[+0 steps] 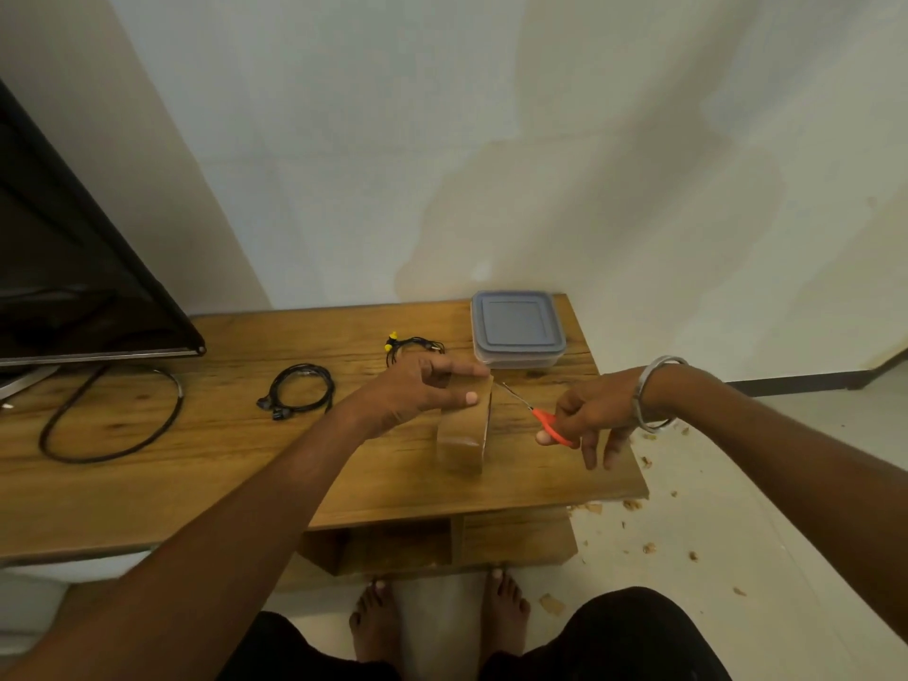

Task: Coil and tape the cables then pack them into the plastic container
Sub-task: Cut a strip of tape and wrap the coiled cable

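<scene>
Cables [300, 388] lie mid-frame on wooden worktop [196, 484]; left hand [417, 393] grips tape roll [464, 437], right hand [587, 417] holds scissors [545, 422]; white wall behind.

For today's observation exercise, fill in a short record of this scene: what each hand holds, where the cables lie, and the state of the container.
left hand: left hand holds up a pulled strip from the brown tape roll
right hand: right hand grips the orange scissors, blades toward the strip
cables: black coil and yellow-tipped bundle lie on the wooden table
container: plastic container, lid on, at the table's far edge
</scene>
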